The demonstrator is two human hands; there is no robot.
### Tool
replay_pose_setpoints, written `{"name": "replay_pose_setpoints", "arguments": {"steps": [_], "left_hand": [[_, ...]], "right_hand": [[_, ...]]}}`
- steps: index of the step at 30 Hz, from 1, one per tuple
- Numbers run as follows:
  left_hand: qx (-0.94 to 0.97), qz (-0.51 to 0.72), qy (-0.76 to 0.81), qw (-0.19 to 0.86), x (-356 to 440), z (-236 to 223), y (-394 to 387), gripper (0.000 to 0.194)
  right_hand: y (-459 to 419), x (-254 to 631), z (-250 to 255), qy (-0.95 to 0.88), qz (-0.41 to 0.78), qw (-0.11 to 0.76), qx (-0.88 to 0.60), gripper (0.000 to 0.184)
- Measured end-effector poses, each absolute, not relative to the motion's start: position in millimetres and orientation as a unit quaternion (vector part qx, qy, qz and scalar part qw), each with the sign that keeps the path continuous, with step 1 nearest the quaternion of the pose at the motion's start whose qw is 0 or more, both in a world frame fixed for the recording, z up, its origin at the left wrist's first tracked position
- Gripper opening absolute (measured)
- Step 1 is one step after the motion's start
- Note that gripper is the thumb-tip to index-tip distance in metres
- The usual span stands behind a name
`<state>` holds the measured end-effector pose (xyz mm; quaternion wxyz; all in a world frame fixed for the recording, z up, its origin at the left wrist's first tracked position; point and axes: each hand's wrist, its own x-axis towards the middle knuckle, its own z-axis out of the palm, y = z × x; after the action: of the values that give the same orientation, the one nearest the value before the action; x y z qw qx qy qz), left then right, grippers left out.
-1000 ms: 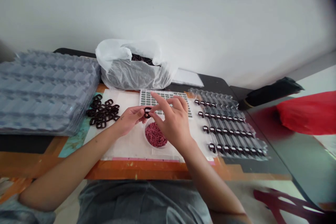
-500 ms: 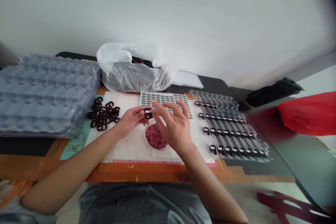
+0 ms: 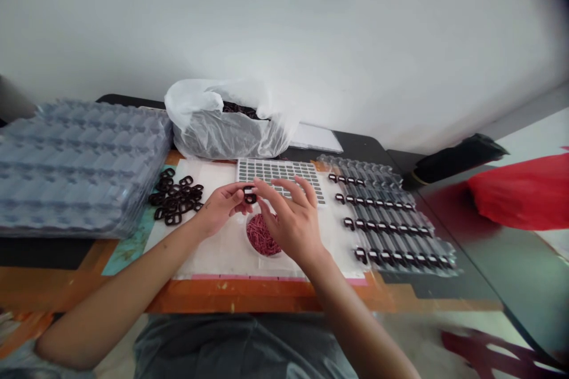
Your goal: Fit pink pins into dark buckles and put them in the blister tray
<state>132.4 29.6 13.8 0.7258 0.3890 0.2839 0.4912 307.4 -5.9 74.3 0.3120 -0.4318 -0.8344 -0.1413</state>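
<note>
Left hand (image 3: 223,204) pinched dark buckle-shaped part (image 3: 250,198) above table (image 3: 362,145), between front and back edges, likely steadying it for right hand (image 3: 293,222); right-hand fingers part-spread, no hold visible

Red sticks (image 3: 262,237) lay nearer front edge, presumably for short reach

White sheet (image 3: 204,257) lay beneath sticks; orange tape (image 3: 213,297) ran along front edge; pale wall (image 3: 284,23) rose behind back edge

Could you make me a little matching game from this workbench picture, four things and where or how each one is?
1. small black plastic buckle
2. round heap of thin dark-red sticks
3. translucent white plastic bag
4. stacked bluish clear plastic trays

A. far left
B. partly hidden by the right hand's thumb
C. open at the top
D. held in the left hand

Pairs: 1-D, 2-B, 3-C, 4-A
</note>
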Motion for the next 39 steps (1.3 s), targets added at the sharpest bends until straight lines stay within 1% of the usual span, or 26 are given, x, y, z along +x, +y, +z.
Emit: {"name": "replay_pose_setpoints", "arguments": {"steps": [3,6,8,12,16,21,23,25,27,28,30,33,36,39], "left_hand": [[0.385,0.491,0.283,0.728,132,15,30,0.054],[0.38,0.491,0.283,0.731,132,16,30,0.054],[0.376,0.497,0.286,0.728,132,16,30,0.052],[0.372,0.503,0.287,0.725,131,15,29,0.05],[0.377,0.495,0.3,0.723,132,15,29,0.053],[0.412,0.495,0.325,0.693,129,17,31,0.054],[0.421,0.507,0.334,0.674,126,17,34,0.057],[0.418,0.521,0.348,0.658,123,17,37,0.058],[0.409,0.532,0.36,0.648,120,16,39,0.054],[0.404,0.537,0.362,0.646,120,16,40,0.051],[0.398,0.543,0.361,0.646,120,16,40,0.047],[0.393,0.54,0.358,0.652,122,15,41,0.047],[0.383,0.54,0.365,0.655,123,14,43,0.049],[0.358,0.546,0.39,0.649,123,16,45,0.052]], "right_hand": [[-6,307,75,-0.834,-0.138,0.312,-0.435,0.038],[-7,307,75,-0.848,-0.131,0.315,-0.404,0.039],[-7,307,75,-0.846,-0.142,0.324,-0.399,0.036],[-7,308,72,-0.813,-0.164,0.341,-0.442,0.023],[-6,308,68,-0.822,-0.172,0.325,-0.436,0.01],[-9,313,74,-0.835,-0.183,0.281,-0.437,0.021],[-5,325,78,-0.83,-0.193,0.284,-0.439,0.023],[4,348,79,-0.818,-0.22,0.313,-0.43,0.019],[19,387,76,-0.802,-0.257,0.342,-0.417,0.013],[28,411,74,-0.8,-0.271,0.339,-0.413,0.011],[43,467,67,-0.79,-0.28,0.306,-0.453,0.011],[57,549,56,-0.752,-0.263,0.216,-0.565,0.014],[61,606,43,-0.731,-0.257,0.19,-0.603,0.014],[64,632,28,-0.723,-0.247,0.17,-0.623,0.016]]}}
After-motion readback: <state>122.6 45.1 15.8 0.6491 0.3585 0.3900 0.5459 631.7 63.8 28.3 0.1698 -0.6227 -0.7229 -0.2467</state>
